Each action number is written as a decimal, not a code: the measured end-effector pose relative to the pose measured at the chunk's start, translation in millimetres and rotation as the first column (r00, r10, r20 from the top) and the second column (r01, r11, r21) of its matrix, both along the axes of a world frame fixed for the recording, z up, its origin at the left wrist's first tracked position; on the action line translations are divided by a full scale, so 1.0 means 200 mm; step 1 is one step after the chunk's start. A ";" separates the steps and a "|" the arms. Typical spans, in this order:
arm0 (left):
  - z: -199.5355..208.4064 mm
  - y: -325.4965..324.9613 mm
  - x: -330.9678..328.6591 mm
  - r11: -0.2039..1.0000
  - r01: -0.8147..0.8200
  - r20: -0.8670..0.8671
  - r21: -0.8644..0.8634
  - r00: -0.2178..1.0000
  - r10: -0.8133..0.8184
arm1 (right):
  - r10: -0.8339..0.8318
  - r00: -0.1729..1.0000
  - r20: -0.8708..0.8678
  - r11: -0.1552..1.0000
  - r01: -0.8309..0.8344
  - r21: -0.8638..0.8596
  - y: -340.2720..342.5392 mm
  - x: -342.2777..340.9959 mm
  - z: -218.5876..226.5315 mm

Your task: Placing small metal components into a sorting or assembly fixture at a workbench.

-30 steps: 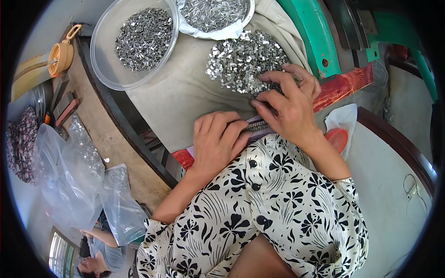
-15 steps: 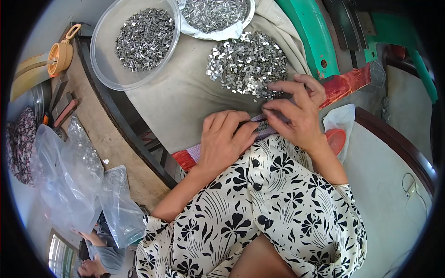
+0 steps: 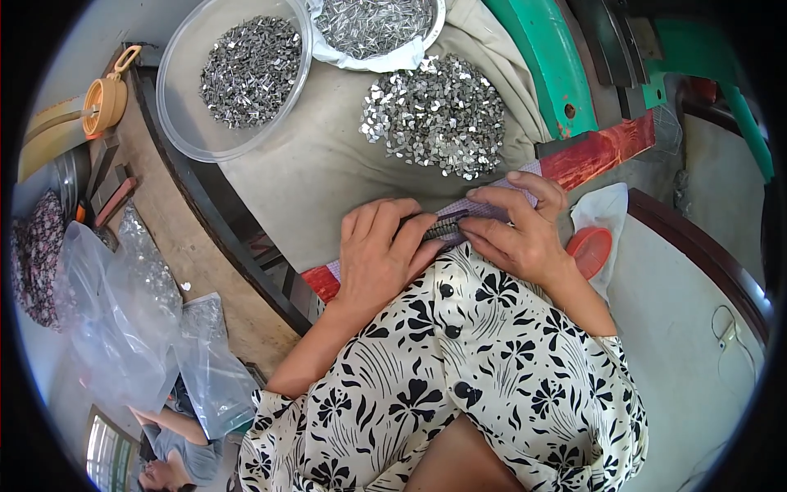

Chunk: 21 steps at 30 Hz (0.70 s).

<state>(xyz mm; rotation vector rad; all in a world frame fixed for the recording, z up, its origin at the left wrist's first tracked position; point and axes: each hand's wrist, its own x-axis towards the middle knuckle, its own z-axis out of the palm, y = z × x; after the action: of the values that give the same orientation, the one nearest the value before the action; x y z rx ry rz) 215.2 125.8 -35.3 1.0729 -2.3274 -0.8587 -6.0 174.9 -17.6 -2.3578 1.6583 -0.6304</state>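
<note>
Close to my body, a short dark strip with a row of small metal pieces (image 3: 443, 228) rests on a purple checked cover (image 3: 485, 203) along a red wooden bar (image 3: 602, 154). My left hand (image 3: 377, 246) is closed on the strip's left end, its fingers bent over it and hiding that end. At the right end, the thumb and forefinger of my right hand (image 3: 522, 228) pinch the strip. A loose pile of small shiny metal chips (image 3: 438, 115) lies just beyond both hands on beige cloth (image 3: 303, 156).
Farther off stand a clear plastic bowl (image 3: 174, 129) of metal chips and a lined white bowl (image 3: 410, 57) of thin metal pieces. Green machine framing (image 3: 551, 66) rises at right, near a red round lid (image 3: 590, 252). Plastic bags (image 3: 115, 303) lie left; a person (image 3: 180, 447) is beyond.
My right hand has drawn back from the edge of the chip pile to the strip. My left hand has shifted slightly left, and more of the strip shows between them.
</note>
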 end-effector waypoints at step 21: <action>0.04 0.01 0.23 0.994 -0.092 -0.004 0.056 0.996 0.093 | -0.003 0.994 -0.107 0.997 0.011 0.071 -0.32 0.03 0.08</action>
<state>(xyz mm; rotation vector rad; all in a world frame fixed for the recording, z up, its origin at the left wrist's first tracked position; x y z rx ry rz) 260.6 127.6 -26.6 1.1893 -2.2415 -0.8948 -0.7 110.2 -2.0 -2.3740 1.7035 -0.4449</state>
